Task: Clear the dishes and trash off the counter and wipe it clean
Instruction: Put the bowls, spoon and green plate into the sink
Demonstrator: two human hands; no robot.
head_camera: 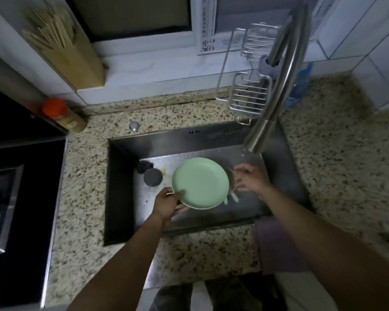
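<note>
A pale green plate (200, 182) is held over the steel sink (121, 176). My left hand (167, 204) grips its near-left rim, thumb on top and fingers underneath. My right hand (249, 179) hovers just right of the plate with spread, relaxed fingers and holds nothing. Under the plate's right edge, pale utensils (233, 196) and part of another dish stick out; the plate hides most of them. The speckled granite counter (88, 176) surrounds the sink.
The sink holds a round drain cover (153, 177) and a dark scrubber (145, 166). A steel tap (276, 90) arches over the right side, with a wire rack (247, 95) behind. A purple cloth (276, 243) hangs over the sink's front edge. A red-capped bottle (62, 114) stands by the black hob (18, 198).
</note>
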